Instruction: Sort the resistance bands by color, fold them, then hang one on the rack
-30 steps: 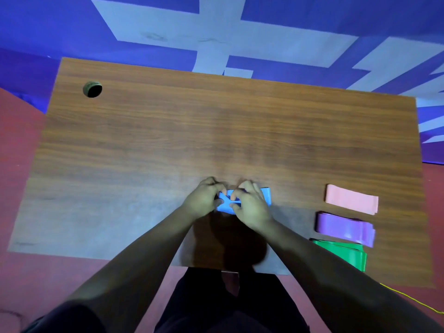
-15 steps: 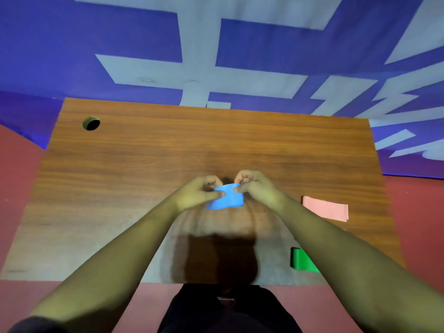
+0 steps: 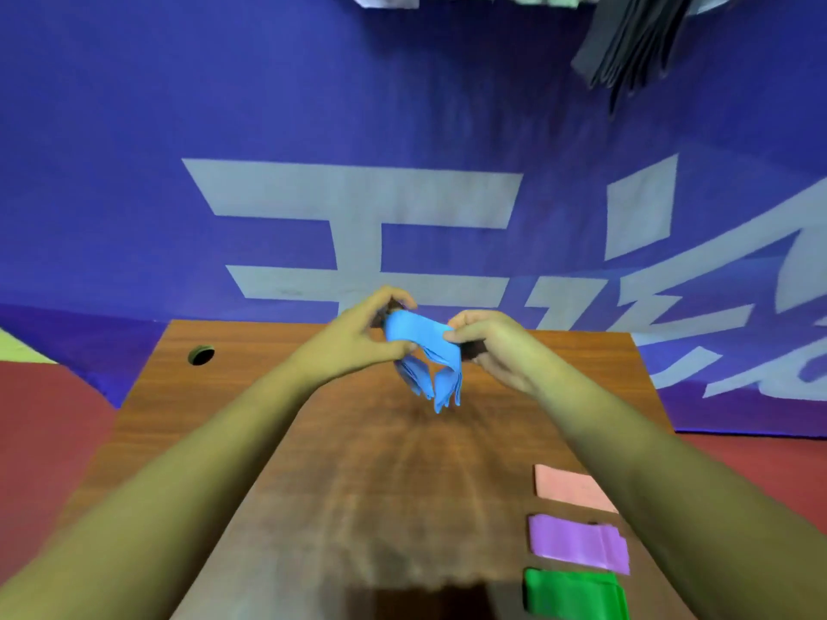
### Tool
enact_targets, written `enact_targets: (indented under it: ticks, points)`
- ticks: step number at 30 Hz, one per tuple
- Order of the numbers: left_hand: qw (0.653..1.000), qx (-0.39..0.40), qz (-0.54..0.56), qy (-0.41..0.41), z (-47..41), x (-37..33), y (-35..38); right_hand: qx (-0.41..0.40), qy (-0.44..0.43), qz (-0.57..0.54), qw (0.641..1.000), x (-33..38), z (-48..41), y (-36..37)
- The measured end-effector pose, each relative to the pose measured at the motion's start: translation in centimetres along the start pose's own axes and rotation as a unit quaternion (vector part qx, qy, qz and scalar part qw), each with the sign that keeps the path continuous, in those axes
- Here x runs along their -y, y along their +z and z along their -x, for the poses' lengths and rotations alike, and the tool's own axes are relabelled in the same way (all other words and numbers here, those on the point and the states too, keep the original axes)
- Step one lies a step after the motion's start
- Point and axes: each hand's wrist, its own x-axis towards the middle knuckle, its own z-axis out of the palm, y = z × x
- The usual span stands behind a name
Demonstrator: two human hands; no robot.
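Observation:
Both hands hold a folded blue resistance band (image 3: 425, 355) in the air above the far part of the wooden table (image 3: 358, 476). My left hand (image 3: 358, 337) pinches its left end and my right hand (image 3: 492, 346) pinches its right end; loose loops of the band hang down between them. A folded pink band (image 3: 568, 487), a folded purple band (image 3: 577, 545) and a folded green band (image 3: 573, 595) lie in a column at the table's near right, partly under my right forearm.
A round cable hole (image 3: 200, 354) sits at the table's far left corner. Behind the table hangs a blue banner with pale lettering (image 3: 358, 208). Dark cloth items (image 3: 626, 42) hang at the top right. Red floor flanks the table.
Both hands have lifted the blue band off the table and carried it up and forward. The band has partly unfolded. The camera has tilted up toward the banner.

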Motion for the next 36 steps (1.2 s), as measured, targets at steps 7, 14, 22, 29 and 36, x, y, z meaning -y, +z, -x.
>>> enact_targets:
  ticks: [7,14,22,29,36]
  points:
    - [0.997,-0.003,-0.060,0.042,-2.7,-7.8,-2.2,0.044,-0.124,0.095,0.987,7.7,2.6,-1.9]
    - [0.994,-0.049,-0.055,0.083,-4.7,-14.8,-4.5,0.058,-0.277,0.193,0.939,14.3,5.5,-1.1]
    - [0.987,-0.021,-0.106,0.119,-4.9,-18.7,-5.9,0.024,-0.344,0.228,0.910,18.5,7.3,-1.8]
    - [0.980,0.000,-0.125,0.154,-5.0,-20.3,-6.4,-0.001,-0.391,0.236,0.890,21.1,8.5,-2.3]
    - [0.981,-0.047,-0.062,0.180,-6.3,-23.4,-5.8,-0.063,-0.431,0.214,0.874,23.4,10.0,-3.9]
